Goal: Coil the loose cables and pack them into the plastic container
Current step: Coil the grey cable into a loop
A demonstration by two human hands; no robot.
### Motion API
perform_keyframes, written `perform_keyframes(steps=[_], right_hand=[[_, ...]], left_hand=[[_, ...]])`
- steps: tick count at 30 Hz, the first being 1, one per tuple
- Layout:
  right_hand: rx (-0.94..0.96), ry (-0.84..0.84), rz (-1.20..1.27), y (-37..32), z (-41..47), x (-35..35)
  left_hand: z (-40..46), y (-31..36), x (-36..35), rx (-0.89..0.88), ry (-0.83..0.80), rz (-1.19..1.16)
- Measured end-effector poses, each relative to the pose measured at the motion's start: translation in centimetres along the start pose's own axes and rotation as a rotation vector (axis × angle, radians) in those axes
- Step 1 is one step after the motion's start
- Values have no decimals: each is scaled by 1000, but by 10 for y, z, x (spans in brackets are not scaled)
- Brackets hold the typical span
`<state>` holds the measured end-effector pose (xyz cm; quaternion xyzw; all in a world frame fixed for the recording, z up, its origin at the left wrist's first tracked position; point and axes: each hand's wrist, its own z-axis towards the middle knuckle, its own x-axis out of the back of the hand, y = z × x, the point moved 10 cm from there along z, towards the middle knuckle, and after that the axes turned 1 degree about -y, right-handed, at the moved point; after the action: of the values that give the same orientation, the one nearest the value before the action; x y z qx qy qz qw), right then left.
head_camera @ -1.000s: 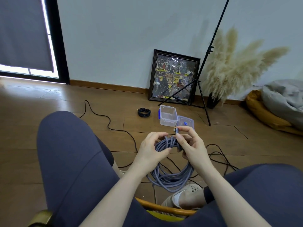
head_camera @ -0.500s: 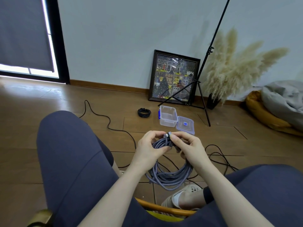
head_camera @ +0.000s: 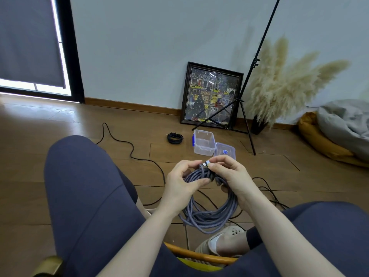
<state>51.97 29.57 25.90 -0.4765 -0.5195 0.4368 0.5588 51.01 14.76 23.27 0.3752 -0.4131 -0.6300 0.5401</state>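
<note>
Both hands hold a coiled grey cable [head_camera: 207, 214] above the knees. The left hand [head_camera: 183, 182] grips the coil's top, and the right hand [head_camera: 229, 176] pinches the plug end [head_camera: 206, 163]. The open plastic container [head_camera: 204, 144] sits on the floor beyond, its lid [head_camera: 225, 151] just right of it.

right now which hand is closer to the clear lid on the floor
Right. The right hand sits just below the lid in the head view, fingertips almost overlapping its near edge. The left hand grips the purple cable coil further left.
</note>
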Motion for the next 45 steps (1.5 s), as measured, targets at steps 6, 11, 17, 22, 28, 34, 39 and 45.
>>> perform_keyframes(steps=[6, 11, 17, 22, 28, 34, 39, 45], right_hand=[[-32, -3, -49, -5, 3, 0], [-59, -5, -56, -2, 2, 2], [-52, -46, -106, -4, 1, 0], [-19, -32, -28, 4, 0, -2], [89, -32, 2, 1, -2, -4], [194, -126, -132, -11, -4, -10], [168, -195, -94, -2, -6, -6], [269, -164, -208, 0, -7, -4]], left_hand=[[-1, 6, 0, -59, 15, -31], [-1, 5, -2, -65, 4, -20], [2, 3, -5, -20, 3, -65], [10, 10, -7, -46, -82, 5], [16, 10, -5, -36, -157, 76], [17, 10, -4, -36, -158, 59], [19, 6, -5, 19, -212, 22], [15, 8, -13, 10, -282, 58]])
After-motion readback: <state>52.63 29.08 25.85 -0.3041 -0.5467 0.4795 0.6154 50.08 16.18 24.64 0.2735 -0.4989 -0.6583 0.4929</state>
